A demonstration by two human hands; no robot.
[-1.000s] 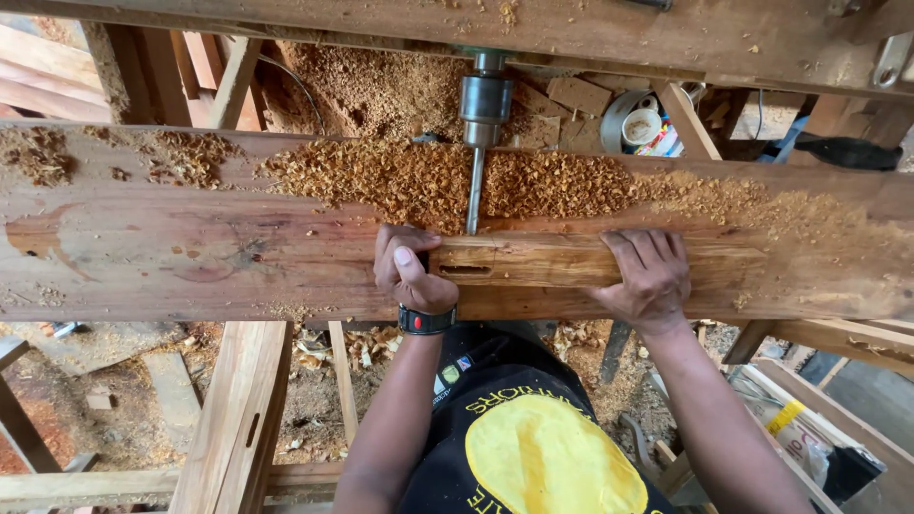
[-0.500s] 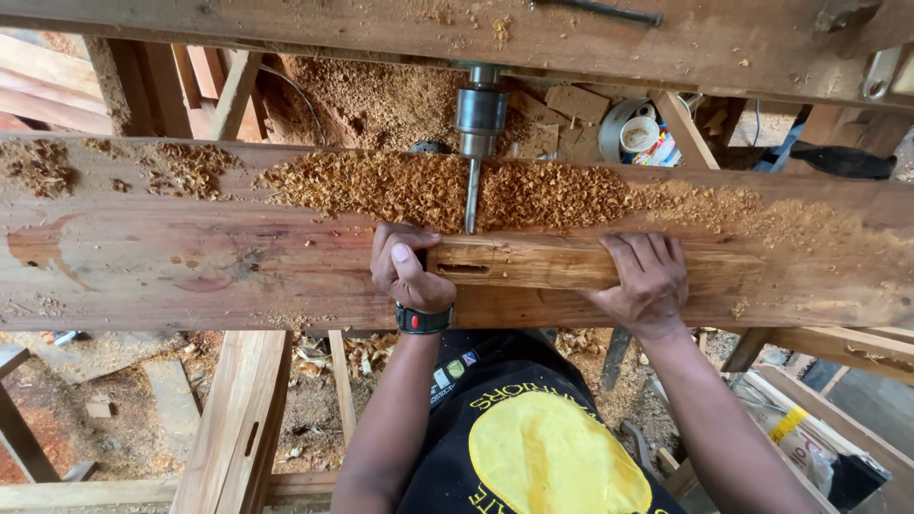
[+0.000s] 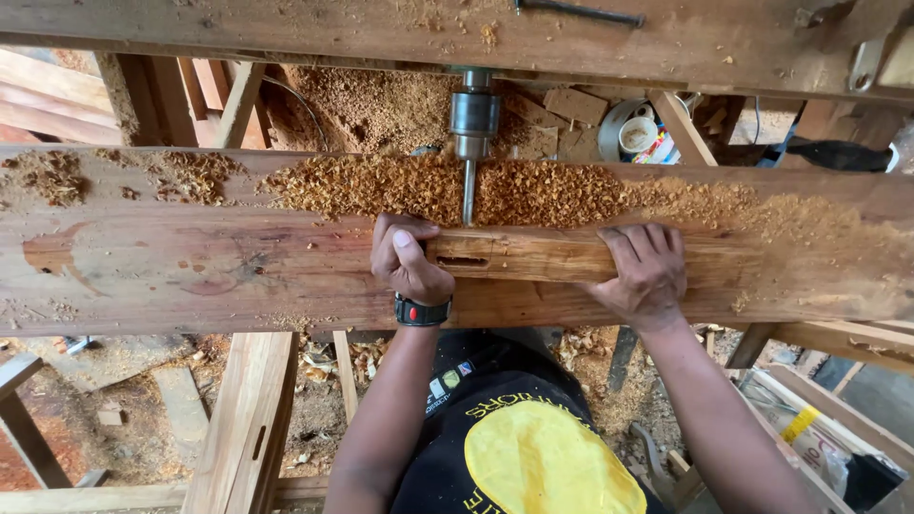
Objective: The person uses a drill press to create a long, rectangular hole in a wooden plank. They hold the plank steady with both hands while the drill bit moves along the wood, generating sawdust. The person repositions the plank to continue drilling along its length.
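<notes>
A narrow wooden piece (image 3: 562,255) with a slot cut near its left end lies along a wide timber bench (image 3: 190,266). My left hand (image 3: 407,259) grips the piece's left end, thumb up beside the slot. Farther right, my right hand (image 3: 645,271) presses flat on top of the piece. A steel drill bit (image 3: 468,190) in a chuck (image 3: 474,114) hangs just behind the piece, its tip at the piece's far edge above the slot. A heap of wood shavings (image 3: 533,190) lies behind the piece.
A heavy wooden beam (image 3: 571,38) crosses above the chuck. Smaller shavings (image 3: 57,176) dot the bench's left end. A roll of tape and a cup (image 3: 636,133) sit behind the bench. Timber offcuts (image 3: 238,419) and sawdust lie on the floor below.
The hands and the wooden piece hold the same place under the bit. Only the camera view has shifted slightly.
</notes>
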